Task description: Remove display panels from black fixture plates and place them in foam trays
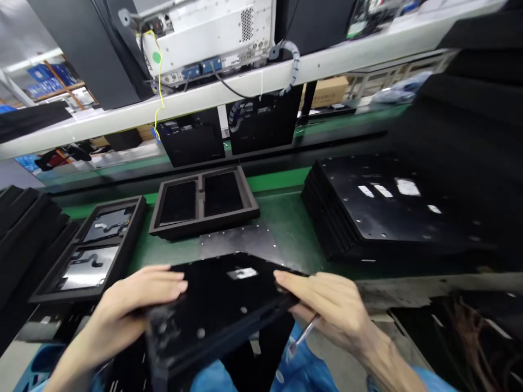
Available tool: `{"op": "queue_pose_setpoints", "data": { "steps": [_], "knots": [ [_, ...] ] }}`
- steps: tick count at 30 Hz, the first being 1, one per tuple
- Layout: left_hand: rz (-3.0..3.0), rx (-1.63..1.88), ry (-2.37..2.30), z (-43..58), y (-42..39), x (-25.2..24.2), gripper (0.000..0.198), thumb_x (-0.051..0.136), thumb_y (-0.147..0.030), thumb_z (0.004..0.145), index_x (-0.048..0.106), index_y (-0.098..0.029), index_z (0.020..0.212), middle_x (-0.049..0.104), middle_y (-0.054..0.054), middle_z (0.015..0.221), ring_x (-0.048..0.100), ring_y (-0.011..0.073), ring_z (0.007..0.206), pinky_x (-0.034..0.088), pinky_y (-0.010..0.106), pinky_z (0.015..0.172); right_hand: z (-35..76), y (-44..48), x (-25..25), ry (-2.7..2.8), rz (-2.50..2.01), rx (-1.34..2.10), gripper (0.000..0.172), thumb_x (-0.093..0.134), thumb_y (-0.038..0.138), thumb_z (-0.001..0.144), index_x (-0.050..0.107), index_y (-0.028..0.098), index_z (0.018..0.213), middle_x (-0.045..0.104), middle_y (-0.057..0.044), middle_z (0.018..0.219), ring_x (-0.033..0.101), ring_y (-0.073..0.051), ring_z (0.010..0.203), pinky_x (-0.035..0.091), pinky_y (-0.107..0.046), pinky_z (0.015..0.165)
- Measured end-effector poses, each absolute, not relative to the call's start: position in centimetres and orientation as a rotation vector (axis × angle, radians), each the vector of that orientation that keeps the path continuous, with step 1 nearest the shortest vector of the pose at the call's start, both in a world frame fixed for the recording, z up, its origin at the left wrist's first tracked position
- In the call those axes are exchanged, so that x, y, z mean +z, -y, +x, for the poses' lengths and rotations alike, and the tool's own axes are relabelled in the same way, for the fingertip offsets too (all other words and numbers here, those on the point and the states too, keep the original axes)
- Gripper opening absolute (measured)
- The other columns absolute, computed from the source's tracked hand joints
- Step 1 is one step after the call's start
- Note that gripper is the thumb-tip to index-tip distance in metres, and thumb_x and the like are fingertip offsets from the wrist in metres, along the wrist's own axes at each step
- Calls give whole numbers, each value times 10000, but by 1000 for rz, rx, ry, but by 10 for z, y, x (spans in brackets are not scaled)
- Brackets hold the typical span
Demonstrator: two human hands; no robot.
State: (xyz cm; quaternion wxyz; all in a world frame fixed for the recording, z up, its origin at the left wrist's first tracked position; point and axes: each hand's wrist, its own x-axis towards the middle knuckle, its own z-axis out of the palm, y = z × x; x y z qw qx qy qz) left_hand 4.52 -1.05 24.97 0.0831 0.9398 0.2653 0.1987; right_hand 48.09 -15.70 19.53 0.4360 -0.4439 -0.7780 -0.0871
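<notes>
Both my hands grip a thick black slab (212,294), tilted above the front edge of the bench; it looks like several flat plates pressed together. A whitish label and small round fasteners mark its top face. My left hand (134,299) closes on the left side, thumb out of sight underneath. On the far right corner my right hand (330,305) is closed, fingers on top and below. A slim silver tool (304,329) sticks out beneath that hand; its kind is unclear. Just behind the slab a dark plate (241,242) with small holes lies flat on the green mat (281,209).
A foam tray (200,218) holds two dark screens. Left of it, another foam tray (137,209) holds silver-backed parts with flex cables. A stack of black plates (376,201) stands right. Dark foam trays (28,245) are piled far left. A shelf (241,90) carries equipment above.
</notes>
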Motion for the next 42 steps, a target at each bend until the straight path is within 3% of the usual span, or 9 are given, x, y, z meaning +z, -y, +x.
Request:
{"op": "queue_pose_setpoints", "data": {
  "steps": [3, 7, 12, 15, 18, 23, 27, 34, 42],
  "knots": [
    [2796, 765, -556, 106, -27, 250, 690, 582, -93, 977, 580, -506, 1529, 776, -60, 1360, 729, 182, 1301, 618, 449, 1155, 500, 155, 195, 1979, -1148, -485, 631, 713, 203, 1047, 495, 241, 1638, 796, -95, 1283, 771, -159, 723, 499, -309, 537],
    [3006, 772, -478, 138, -61, 193, 668, 516, -15, 975, 575, -339, 1556, 771, -7, 1388, 726, 188, 1310, 633, 398, 1118, 505, 139, 166, 2090, -1109, -693, 490, 750, 146, 1012, 656, 189, 1491, 793, -97, 1294, 703, -128, 666, 476, -315, 524],
    [3145, 473, -615, 120, -66, 156, 643, 539, -58, 982, 571, -335, 1561, 695, 44, 1508, 726, 235, 1315, 606, 459, 1154, 507, 110, 135, 2201, -1109, -829, 191, 672, 192, 1070, 784, 161, 1220, 811, -98, 1252, 694, -133, 665, 477, -320, 549],
    [3163, 318, -810, 109, -52, 167, 606, 539, -119, 1008, 560, -362, 1563, 551, 49, 1657, 691, 286, 1364, 599, 534, 1154, 503, 104, 125, 2194, -1183, -607, 225, 676, 341, 1084, 792, 157, 1142, 842, -87, 1120, 733, -157, 700, 496, -320, 573],
    [3082, 356, -797, 124, -44, 177, 447, 547, -282, 1079, 590, -352, 1518, 576, 36, 1638, 692, 264, 1351, 617, 483, 1128, 494, 117, 119, 1957, -1275, -306, 248, 771, 387, 1019, 778, 188, 1166, 833, -63, 1011, 761, -173, 776, 522, -297, 664],
    [2914, 370, -856, 212, -66, 153, 422, 502, -495, 1114, 645, -258, 1433, 621, 76, 1591, 628, 275, 1421, 526, 483, 1208, 463, 163, 100, 1455, -1754, 580, 285, 697, 495, 1034, 740, 235, 1142, 520, 72, 646, 505, -135, 571, 393, -282, 577],
    [2899, 308, -1024, 292, -86, 124, 544, 456, -497, 1123, 550, -154, 1534, 611, 158, 1576, 573, 320, 1443, 456, 491, 1206, 430, 194, 63, 1171, -1713, 1172, 389, 584, 612, 1067, 679, 235, 1066, 482, 58, 736, 475, -143, 687, 372, -274, 634],
    [2848, 282, -1075, 331, -93, 107, 607, 395, -537, 1124, 537, -109, 1531, 704, 182, 1363, 664, 350, 1211, 468, 480, 1048, 408, 201, 16, 673, -1572, 1121, 522, 472, 697, 1078, 616, 206, 1182, 558, 40, 715, 421, -130, 531, 304, -277, 509],
    [2860, 258, -1045, 327, -94, 109, 617, 377, -527, 1124, 531, -87, 1528, 695, 190, 1354, 650, 360, 1203, 461, 488, 1034, 417, 205, -6, 738, -1684, 855, 439, 470, 614, 1113, 653, 223, 1194, 457, 54, 717, 447, -152, 656, 350, -280, 625]
  ]
}}
